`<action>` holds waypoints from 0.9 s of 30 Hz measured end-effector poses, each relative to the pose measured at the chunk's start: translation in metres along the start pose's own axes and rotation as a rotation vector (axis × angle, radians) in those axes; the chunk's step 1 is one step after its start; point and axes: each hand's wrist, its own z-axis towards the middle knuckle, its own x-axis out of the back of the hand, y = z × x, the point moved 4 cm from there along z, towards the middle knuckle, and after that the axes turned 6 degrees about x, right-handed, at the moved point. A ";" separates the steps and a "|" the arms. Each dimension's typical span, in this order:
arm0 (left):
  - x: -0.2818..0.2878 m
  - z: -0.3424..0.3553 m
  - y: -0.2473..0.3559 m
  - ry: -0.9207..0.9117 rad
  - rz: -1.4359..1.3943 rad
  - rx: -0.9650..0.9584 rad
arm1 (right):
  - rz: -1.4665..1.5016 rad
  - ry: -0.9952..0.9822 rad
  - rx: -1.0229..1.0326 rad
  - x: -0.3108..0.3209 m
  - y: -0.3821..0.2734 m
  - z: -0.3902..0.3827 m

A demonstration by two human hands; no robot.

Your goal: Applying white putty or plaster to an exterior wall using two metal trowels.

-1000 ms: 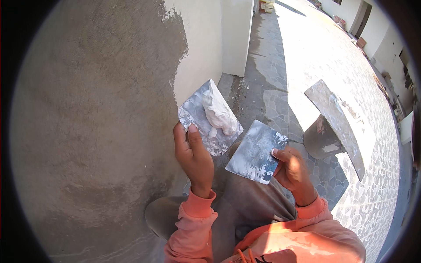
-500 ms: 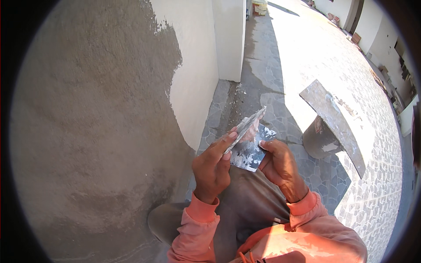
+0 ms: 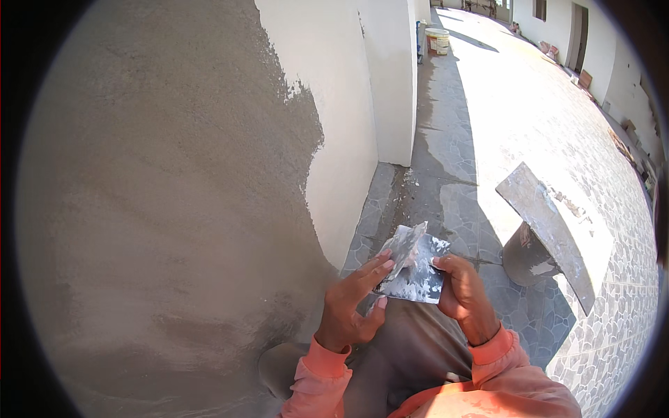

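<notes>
My left hand (image 3: pixel 352 303) grips a putty-smeared metal scraper (image 3: pixel 402 244), tilted up on edge over a second flat scraper. My right hand (image 3: pixel 456 292) holds this second scraper (image 3: pixel 418 285), thumb on top, its dark face streaked with white putty. A small pale lump of putty (image 3: pixel 411 258) shows between the two blades, partly hidden by the raised one. Both hands are in front of my bent knee, low beside a wall (image 3: pixel 174 174) coated partly grey and partly white.
A dark bucket (image 3: pixel 523 258) stands at my right, with a long, flat, stained board (image 3: pixel 523 184) lying across it. A white pillar (image 3: pixel 390 83) juts from the wall. Farther back stands a pale bucket (image 3: pixel 437 45) on the sunlit tiled floor (image 3: pixel 592 348), near white buildings with debris along their base.
The two scrapers, held apart a second ago, have come together, the left one tipping up over the right one and hiding most of the putty. The camera has tilted, showing more distant courtyard.
</notes>
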 end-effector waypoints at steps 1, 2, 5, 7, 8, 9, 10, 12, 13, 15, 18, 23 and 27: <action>0.008 0.000 0.005 0.006 0.019 -0.015 | 0.001 -0.028 -0.012 -0.004 0.001 -0.001; 0.014 0.002 0.012 -0.064 0.042 0.009 | 0.018 -0.045 -0.034 -0.005 0.005 0.002; 0.033 -0.001 0.032 -0.149 0.134 0.041 | 0.041 -0.147 -0.131 -0.018 0.016 0.005; 0.040 -0.004 0.039 -0.194 0.274 0.018 | 0.069 -0.239 -0.172 -0.028 0.021 0.006; 0.045 -0.006 0.047 -0.188 0.277 0.041 | 0.103 -0.250 -0.216 -0.032 0.025 0.006; 0.049 -0.006 0.051 -0.173 0.300 0.021 | 0.134 -0.260 -0.262 -0.036 0.029 0.007; 0.053 -0.008 0.053 -0.173 0.324 0.020 | 0.131 -0.287 -0.257 -0.040 0.031 0.007; 0.061 -0.011 0.058 -0.162 0.363 0.006 | 0.119 -0.269 -0.299 -0.046 0.036 0.007; 0.064 -0.011 0.062 -0.159 0.383 0.025 | 0.115 -0.292 -0.294 -0.048 0.038 0.009; 0.070 -0.012 0.070 -0.145 0.413 0.032 | 0.165 -0.322 -0.361 -0.051 0.045 0.012; 0.078 -0.012 0.078 -0.106 0.426 0.037 | 0.158 -0.297 -0.361 -0.059 0.046 0.012; 0.085 -0.010 0.089 -0.010 0.411 0.001 | 0.172 -0.282 -0.354 -0.074 0.041 0.011; 0.090 -0.008 0.097 -0.002 0.414 0.002 | 0.176 -0.368 -0.377 -0.089 0.032 0.005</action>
